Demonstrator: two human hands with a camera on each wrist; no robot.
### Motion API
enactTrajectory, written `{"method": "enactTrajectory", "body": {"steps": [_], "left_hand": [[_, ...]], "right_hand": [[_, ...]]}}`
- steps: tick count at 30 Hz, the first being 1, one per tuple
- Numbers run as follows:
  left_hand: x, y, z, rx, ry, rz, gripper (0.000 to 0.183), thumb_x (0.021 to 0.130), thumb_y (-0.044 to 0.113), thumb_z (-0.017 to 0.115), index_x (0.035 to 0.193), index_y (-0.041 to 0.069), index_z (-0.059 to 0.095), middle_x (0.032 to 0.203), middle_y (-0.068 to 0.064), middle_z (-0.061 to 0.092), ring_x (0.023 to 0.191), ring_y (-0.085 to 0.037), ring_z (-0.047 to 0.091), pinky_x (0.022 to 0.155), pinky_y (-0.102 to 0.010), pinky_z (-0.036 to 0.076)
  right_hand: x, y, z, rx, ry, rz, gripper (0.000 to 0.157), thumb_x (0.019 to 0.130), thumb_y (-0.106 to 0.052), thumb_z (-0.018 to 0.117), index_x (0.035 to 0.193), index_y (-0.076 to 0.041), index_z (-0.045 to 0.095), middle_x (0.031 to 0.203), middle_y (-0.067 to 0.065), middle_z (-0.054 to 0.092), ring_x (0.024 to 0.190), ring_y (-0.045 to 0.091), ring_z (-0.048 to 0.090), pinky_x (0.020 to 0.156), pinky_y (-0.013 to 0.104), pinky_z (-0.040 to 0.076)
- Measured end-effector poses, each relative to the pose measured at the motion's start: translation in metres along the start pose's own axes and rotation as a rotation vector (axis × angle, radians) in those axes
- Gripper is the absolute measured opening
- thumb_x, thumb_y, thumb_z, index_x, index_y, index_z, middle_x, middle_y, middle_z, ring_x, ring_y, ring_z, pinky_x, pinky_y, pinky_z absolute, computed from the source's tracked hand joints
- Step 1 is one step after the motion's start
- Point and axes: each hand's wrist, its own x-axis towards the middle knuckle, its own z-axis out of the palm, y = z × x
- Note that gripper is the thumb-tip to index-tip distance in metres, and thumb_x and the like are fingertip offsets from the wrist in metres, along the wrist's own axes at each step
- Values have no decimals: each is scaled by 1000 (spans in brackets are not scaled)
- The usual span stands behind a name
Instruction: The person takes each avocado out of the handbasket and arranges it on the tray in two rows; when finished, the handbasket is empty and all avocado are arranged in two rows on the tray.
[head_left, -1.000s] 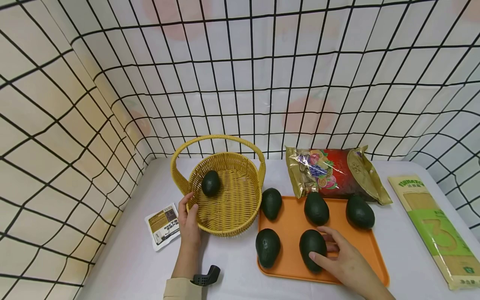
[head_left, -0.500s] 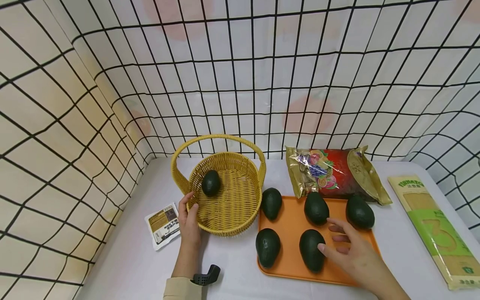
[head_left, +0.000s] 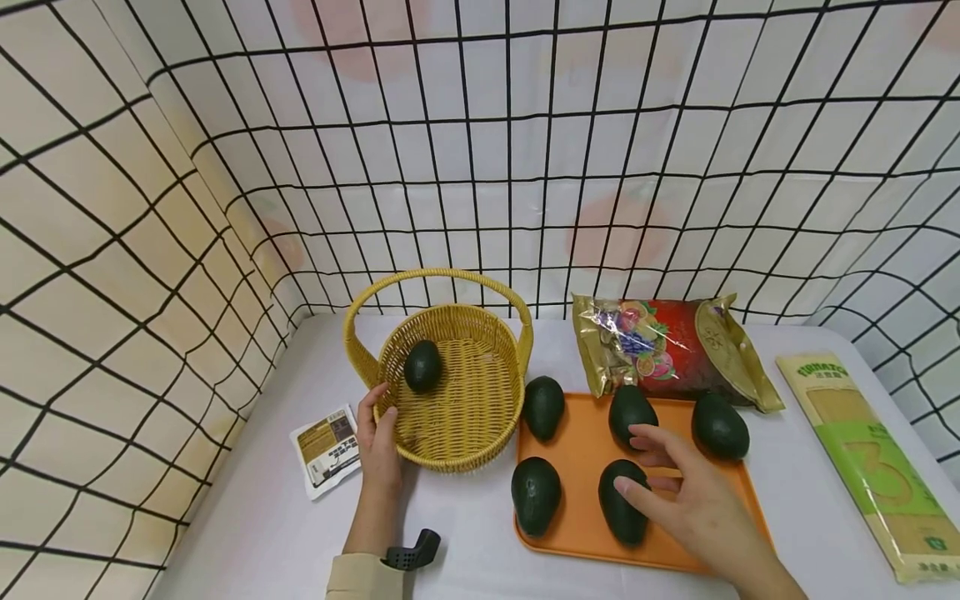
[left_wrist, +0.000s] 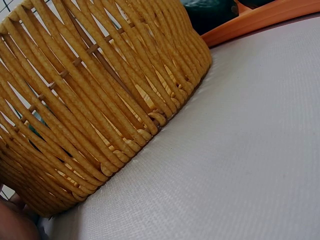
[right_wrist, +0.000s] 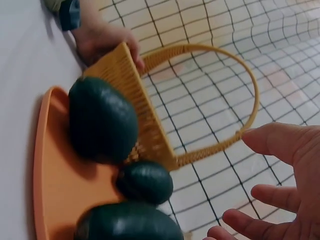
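A yellow wicker basket (head_left: pixel 476 396) with a tall handle stands left of the orange tray (head_left: pixel 580 500). My left hand (head_left: pixel 381 446) grips its near-left rim, the thumb on the inside. One dark green avocado (head_left: pixel 423 367) lies in the basket against its left wall. Several more lie on the tray. Over the front-middle avocado (head_left: pixel 622 512) my right hand (head_left: pixel 697 504) hovers, its fingers parted and holding nothing. The right wrist view also has those spread fingers apart from the avocados. Basket weave (left_wrist: pixel 110 85) fills much of the left wrist view, hiding most of the left hand.
Behind the tray lies a red and gold snack bag (head_left: pixel 667 342), touching its back avocados. A long green and yellow noodle pack (head_left: pixel 870 458) is at the right, and a small white packet (head_left: pixel 326 452) at the left. Black-gridded white cloth (head_left: pixel 525 167) encloses the table.
My right hand first drew away from the front-middle avocado to the right, then came back left over it. The avocado stayed on the tray. My left hand kept its grip on the basket.
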Motion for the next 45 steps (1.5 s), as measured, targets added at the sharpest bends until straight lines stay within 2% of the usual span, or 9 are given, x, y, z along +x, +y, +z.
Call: {"method": "enactTrajectory", "body": {"steps": [7, 12, 16, 21, 27, 30, 34, 40, 45], "left_hand": [[0, 1, 0, 26, 16, -7, 41, 104, 9, 41, 144, 3, 44, 162, -9, 34, 152, -29, 29, 103, -15, 37], [0, 3, 0, 23, 20, -11, 41, 104, 9, 41, 144, 4, 45, 161, -9, 35, 151, -28, 30, 103, -15, 38], [0, 2, 0, -1, 1, -8, 41, 104, 9, 40, 145, 5, 44, 161, -7, 34, 151, -27, 31, 102, -12, 38], [0, 1, -1, 7, 4, -12, 41, 104, 9, 40, 144, 5, 44, 162, -8, 34, 151, -28, 31, 101, -11, 39], [0, 1, -1, 5, 13, 0, 41, 104, 8, 41, 144, 2, 44, 160, -12, 35, 149, -32, 33, 99, -11, 39], [0, 3, -1, 4, 9, 2, 40, 104, 9, 41, 144, 3, 44, 160, -12, 35, 149, -32, 33, 99, -11, 40], [-1, 4, -1, 15, 7, -3, 40, 104, 10, 41, 144, 5, 45, 161, -10, 34, 151, -29, 30, 101, -10, 38], [0, 4, -1, 26, 7, -14, 41, 104, 10, 41, 144, 6, 44, 161, -6, 35, 152, -25, 30, 102, -10, 37], [0, 3, -1, 35, 10, -14, 40, 104, 10, 41, 144, 5, 44, 161, -6, 35, 152, -24, 30, 103, -10, 37]], "right_hand": [[3, -26, 13, 64, -19, -82, 67, 88, -45, 78, 144, -21, 50, 142, 6, 59, 123, 22, 57, 92, 24, 54], [8, -46, 28, 97, -12, -140, 58, 88, -39, 79, 139, -26, 54, 134, -2, 62, 121, 17, 58, 93, 27, 54], [14, -62, 43, 157, -17, -184, 55, 87, -34, 81, 136, -29, 56, 129, -5, 64, 119, 19, 60, 94, 30, 55], [26, -81, 60, 247, -56, -221, 52, 88, -30, 80, 135, -27, 58, 126, -2, 65, 119, 21, 60, 98, 39, 54], [40, -95, 81, 256, -72, -227, 50, 89, -30, 79, 135, -28, 59, 124, -2, 64, 112, 21, 61, 94, 35, 54], [47, -101, 90, 272, -88, -239, 49, 90, -30, 78, 135, -27, 60, 126, 0, 64, 112, 20, 62, 95, 39, 54], [56, -108, 101, 246, -97, -271, 48, 90, -33, 77, 135, -25, 60, 127, 3, 65, 116, 23, 63, 95, 43, 55], [72, -118, 117, 144, -42, -329, 47, 91, -33, 76, 133, -18, 62, 124, 5, 68, 113, 28, 65, 89, 43, 55], [88, -127, 131, 103, -13, -323, 47, 92, -33, 74, 133, -15, 61, 123, 5, 67, 114, 29, 65, 89, 43, 55]]}}
